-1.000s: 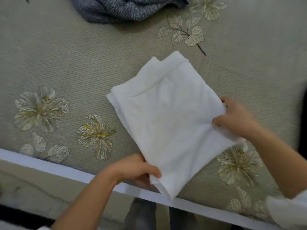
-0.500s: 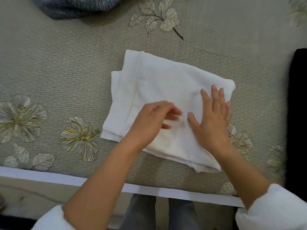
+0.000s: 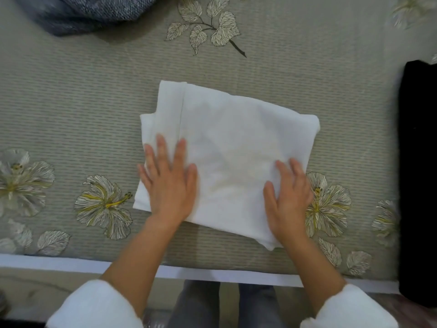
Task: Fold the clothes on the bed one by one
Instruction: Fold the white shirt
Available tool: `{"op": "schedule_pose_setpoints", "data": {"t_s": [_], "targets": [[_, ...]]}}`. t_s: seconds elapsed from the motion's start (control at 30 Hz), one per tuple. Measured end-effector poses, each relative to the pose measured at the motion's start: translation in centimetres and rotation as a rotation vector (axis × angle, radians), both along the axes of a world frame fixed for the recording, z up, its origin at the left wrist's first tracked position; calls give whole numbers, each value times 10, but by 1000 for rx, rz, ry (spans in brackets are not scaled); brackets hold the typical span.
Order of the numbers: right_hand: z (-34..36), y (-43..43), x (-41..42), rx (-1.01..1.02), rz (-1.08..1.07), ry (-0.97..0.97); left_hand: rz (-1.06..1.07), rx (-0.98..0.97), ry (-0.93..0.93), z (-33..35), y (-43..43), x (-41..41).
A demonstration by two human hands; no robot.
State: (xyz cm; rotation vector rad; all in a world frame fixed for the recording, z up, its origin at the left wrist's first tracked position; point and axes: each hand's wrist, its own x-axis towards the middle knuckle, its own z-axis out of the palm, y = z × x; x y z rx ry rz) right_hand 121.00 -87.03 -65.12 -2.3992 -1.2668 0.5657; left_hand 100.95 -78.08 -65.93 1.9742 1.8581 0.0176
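Note:
A white garment (image 3: 231,147) lies folded into a rough rectangle in the middle of the bed (image 3: 71,102), which has a grey-green floral cover. My left hand (image 3: 169,183) rests flat on the garment's near left part, fingers spread. My right hand (image 3: 287,197) lies flat on its near right corner, fingers apart. Neither hand grips the cloth; both press on top of it.
A blue-grey knitted garment (image 3: 89,13) lies bunched at the far left of the bed. A black folded item (image 3: 418,174) sits along the right edge. The bed's white border (image 3: 212,273) runs along the near side, with my legs below it.
The garment was held up by both hands, then laid flat and turned. My left hand has slid to the left part and my right hand to the near right corner, both now flat.

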Motion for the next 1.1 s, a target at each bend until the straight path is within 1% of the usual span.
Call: {"op": "schedule_pose_setpoints", "data": {"t_s": [0.1,0.17,0.23,0.27,0.33,0.4,0.5,0.63,0.87,0.97,1.1], "targets": [[9,5,11,82,-360,207,411,-51,-149,7,16,-11],[14,13,19,87,-595,395,522,-34,-201,14,22,-15],[19,22,31,114,-767,603,588,-77,-305,20,28,-16],[21,26,38,121,-814,736,639,-118,-373,24,32,-16],[23,30,49,65,-801,948,729,-196,-484,34,38,-14],[28,28,57,-8,-718,1038,744,-231,-553,43,39,-10],[37,23,63,-3,-618,1025,713,-172,-602,56,31,1],[53,3,79,57,-601,990,635,-63,-597,75,13,36],[100,-57,154,139,-629,869,349,-43,-604,115,-7,142],[126,-87,192,273,-686,851,216,-32,-639,136,-10,198],[146,-119,232,470,-833,850,15,-17,-675,157,-8,277]]}}
